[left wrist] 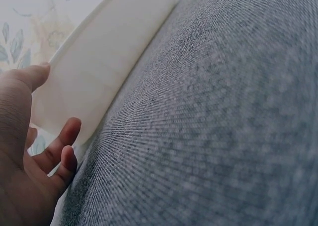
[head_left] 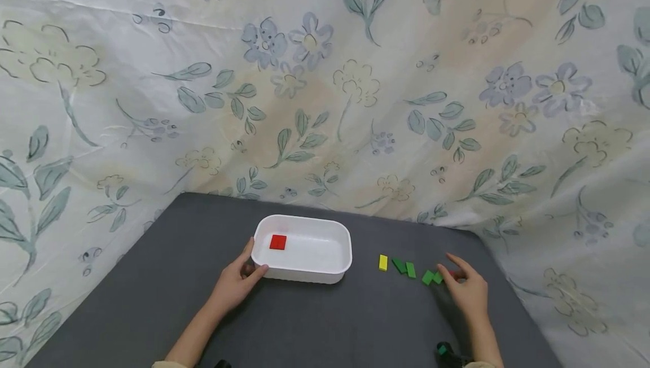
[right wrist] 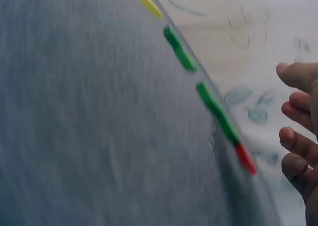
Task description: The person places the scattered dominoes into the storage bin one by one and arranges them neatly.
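Observation:
My left hand [head_left: 236,283] holds the left end of a white plastic tray [head_left: 310,276], thumb along the front wall and forefinger at the left rim. In the left wrist view, the thumb touches the tray's wall [left wrist: 94,57], and two fingers bend loosely below it. A flat red square [head_left: 277,242] lies inside the tray at the left. At the right, my right hand [head_left: 468,289] hovers with fingers spread and nothing between them. It partly covers a red block [right wrist: 245,159] at the end of a row of small blocks. Nearest it are two green blocks [head_left: 433,277].
Further left in the row lie two more green blocks [head_left: 405,268] and a yellow block [head_left: 383,262]. The dark grey tabletop [head_left: 325,328] ends at a hanging floral cloth [head_left: 325,103] behind and at both sides. A black object [head_left: 449,354] shows by the right wrist.

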Tool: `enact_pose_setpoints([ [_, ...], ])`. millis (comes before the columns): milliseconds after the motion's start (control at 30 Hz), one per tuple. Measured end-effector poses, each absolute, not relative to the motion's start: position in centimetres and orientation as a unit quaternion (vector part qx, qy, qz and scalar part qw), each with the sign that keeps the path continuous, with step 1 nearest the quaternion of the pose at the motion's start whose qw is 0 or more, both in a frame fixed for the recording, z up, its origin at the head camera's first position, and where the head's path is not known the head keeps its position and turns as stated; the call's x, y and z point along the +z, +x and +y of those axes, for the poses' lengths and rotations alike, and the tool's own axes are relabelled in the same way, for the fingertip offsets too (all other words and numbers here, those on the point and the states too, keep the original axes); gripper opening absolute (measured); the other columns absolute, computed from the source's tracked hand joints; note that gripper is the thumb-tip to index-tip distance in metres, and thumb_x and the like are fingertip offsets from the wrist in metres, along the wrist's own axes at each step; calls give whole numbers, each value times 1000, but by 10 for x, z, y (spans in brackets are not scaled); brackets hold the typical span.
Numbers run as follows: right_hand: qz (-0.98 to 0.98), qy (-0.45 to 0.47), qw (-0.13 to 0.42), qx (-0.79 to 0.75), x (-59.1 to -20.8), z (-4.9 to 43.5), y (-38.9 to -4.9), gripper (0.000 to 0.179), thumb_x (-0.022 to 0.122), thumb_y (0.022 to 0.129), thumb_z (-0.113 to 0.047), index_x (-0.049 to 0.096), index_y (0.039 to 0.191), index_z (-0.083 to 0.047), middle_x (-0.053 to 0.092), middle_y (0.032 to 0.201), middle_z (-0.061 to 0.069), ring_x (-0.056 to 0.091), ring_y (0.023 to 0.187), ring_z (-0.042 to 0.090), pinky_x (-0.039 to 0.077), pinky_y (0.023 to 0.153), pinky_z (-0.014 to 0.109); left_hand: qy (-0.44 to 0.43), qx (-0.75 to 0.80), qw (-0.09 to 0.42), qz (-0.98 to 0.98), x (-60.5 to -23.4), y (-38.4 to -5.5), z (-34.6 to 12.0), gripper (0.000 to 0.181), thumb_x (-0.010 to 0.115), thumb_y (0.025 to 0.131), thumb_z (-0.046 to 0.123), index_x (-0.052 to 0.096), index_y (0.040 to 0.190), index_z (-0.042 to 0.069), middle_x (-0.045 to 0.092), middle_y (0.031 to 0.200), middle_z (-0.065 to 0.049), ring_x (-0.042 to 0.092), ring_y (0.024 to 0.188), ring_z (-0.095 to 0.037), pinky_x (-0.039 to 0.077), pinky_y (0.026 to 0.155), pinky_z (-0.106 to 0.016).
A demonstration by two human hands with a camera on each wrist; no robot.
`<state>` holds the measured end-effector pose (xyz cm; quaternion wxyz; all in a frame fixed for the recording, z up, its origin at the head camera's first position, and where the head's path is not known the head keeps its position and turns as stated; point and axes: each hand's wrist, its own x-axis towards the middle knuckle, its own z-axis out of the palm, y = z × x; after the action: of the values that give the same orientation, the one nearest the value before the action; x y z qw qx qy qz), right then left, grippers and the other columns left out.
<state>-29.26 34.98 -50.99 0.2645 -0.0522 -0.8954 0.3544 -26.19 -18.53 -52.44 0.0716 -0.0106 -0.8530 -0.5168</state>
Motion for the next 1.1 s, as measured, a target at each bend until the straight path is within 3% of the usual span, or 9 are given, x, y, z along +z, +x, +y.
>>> enact_pose_setpoints([
  [67,-892,-78,254,365,-515,358,-291,48,80,97,-32,70,139,-10,73,81,11,56,56,10,42,50,29,-10,-515,70,-854,-524,-262,-185,91,79,97,35,28,169,13,70,120,-16,55,81,-18,46,65,-26],
  [267,-897,-130,230,355,-522,373,-287,57,75,100,-41,66,143,-6,72,91,18,52,60,15,41,55,30,-12,-512,68,-856,-522,-263,-187,91,79,97,35,27,169,13,70,119,-15,55,81,-18,46,64,-26],
  [600,-920,-157,183,308,-527,385,-285,62,70,102,-40,58,147,1,65,74,10,53,59,20,41,59,33,-9,-510,66,-858,-523,-262,-187,91,78,98,37,27,169,13,70,114,-13,56,83,-18,46,66,-26],
  [900,-937,-148,144,282,-531,391,-289,69,74,98,-39,56,146,7,66,79,14,53,66,22,41,61,34,-4,-511,57,-858,-523,-260,-186,93,78,97,42,25,170,15,69,100,-9,54,79,-18,46,63,-26],
  [1100,-942,-132,139,275,-531,394,-289,67,76,96,-36,58,144,7,65,82,14,52,68,23,40,63,35,-5,-506,58,-860,-522,-261,-185,93,78,97,40,25,170,16,69,101,-9,54,79,-18,46,63,-26],
])
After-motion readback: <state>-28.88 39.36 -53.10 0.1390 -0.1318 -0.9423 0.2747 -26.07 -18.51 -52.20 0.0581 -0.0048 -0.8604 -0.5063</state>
